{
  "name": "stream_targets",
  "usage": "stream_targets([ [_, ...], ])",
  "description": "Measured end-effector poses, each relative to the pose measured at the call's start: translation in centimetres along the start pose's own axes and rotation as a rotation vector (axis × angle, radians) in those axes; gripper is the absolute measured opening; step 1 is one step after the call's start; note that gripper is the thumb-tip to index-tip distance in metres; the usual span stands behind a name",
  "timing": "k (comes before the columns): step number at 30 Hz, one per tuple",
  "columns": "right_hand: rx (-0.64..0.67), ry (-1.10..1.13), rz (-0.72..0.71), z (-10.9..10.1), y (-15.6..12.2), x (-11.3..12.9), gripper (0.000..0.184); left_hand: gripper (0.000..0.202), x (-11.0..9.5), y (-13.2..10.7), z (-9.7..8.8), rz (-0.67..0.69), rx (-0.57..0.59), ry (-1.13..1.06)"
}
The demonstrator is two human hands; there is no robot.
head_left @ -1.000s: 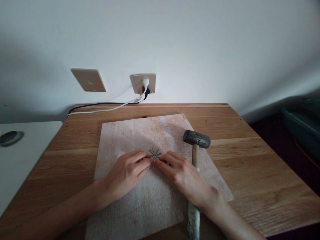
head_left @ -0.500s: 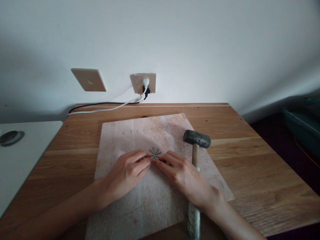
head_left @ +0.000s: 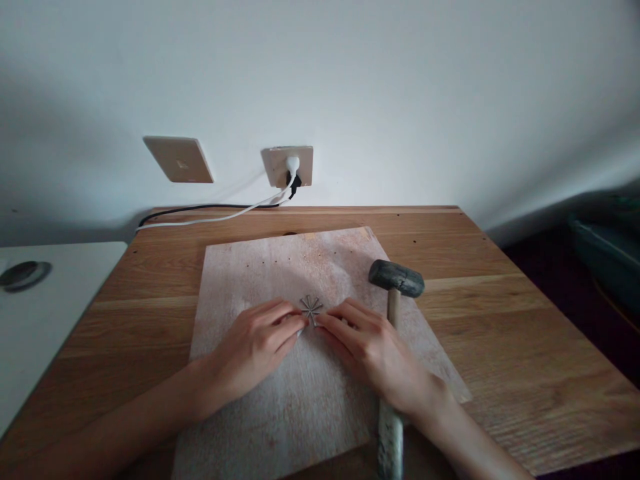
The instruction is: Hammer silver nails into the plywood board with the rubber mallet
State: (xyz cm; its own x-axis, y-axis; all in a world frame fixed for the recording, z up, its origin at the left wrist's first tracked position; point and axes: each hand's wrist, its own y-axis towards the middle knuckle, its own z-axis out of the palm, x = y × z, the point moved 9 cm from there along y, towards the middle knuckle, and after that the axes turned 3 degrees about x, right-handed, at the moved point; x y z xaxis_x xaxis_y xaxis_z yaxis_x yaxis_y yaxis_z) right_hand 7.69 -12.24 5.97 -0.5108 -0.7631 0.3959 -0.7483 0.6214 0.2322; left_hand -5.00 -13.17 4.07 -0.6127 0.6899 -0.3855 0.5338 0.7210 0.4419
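Thin grey metal nails [head_left: 311,304] lie in a star-like fan on a pale, worn wooden board [head_left: 280,427]. At the fan's lower left, the fingertips of my left hand [head_left: 263,337] are pinched together on a nail, mostly hidden by the fingers. My right hand [head_left: 367,340] pinches at the lower right side of the fan, its fingertips on a nail end. A mallet [head_left: 397,278] with a black head and a worn wooden handle lies along the board's right side, its handle passing under my right wrist.
The board rests on a wooden table [head_left: 500,320]. Small dark holes or specks run in a row across its far part. Behind, a wall socket [head_left: 287,167] holds a white and a black plug, with cables trailing left. A white surface [head_left: 50,333] stands at left.
My right hand has shifted slightly to the right, and its fingertips have drawn a little away from the left ones. The left hand stays nearly still.
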Motion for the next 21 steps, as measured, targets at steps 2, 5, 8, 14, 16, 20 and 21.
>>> stream_targets([
  [2, -0.051, -0.012, 0.041, -0.4, 0.0, -0.4, 0.016, 0.020, 0.1, 0.0, 0.0, 0.002, -0.005, -0.002],
  [5, -0.081, -0.062, 0.080, -0.5, 0.1, -0.8, 0.014, 0.019, 0.1, 0.0, 0.1, 0.007, -0.006, -0.001],
  [8, -0.077, -0.107, 0.104, -0.3, 0.2, -1.0, 0.014, 0.019, -0.1, 0.1, 0.0, 0.016, -0.008, -0.005],
  [14, -0.033, -0.134, 0.118, 0.4, 0.1, -1.4, 0.013, 0.019, 0.0, 0.1, -0.1, 0.002, -0.011, -0.008],
  [16, -0.035, -0.132, 0.119, 0.4, 0.1, -1.4, 0.014, 0.019, 0.0, 0.1, 0.0, 0.005, -0.008, -0.011],
  [20, -0.045, -0.118, 0.116, 0.3, 0.1, -1.4, 0.016, 0.019, 0.0, 0.1, 0.0, 0.008, -0.006, -0.009],
  [21, -0.041, -0.112, 0.114, 0.3, 0.2, -1.4, 0.016, 0.019, 0.0, 0.1, 0.0, 0.009, -0.005, -0.005],
])
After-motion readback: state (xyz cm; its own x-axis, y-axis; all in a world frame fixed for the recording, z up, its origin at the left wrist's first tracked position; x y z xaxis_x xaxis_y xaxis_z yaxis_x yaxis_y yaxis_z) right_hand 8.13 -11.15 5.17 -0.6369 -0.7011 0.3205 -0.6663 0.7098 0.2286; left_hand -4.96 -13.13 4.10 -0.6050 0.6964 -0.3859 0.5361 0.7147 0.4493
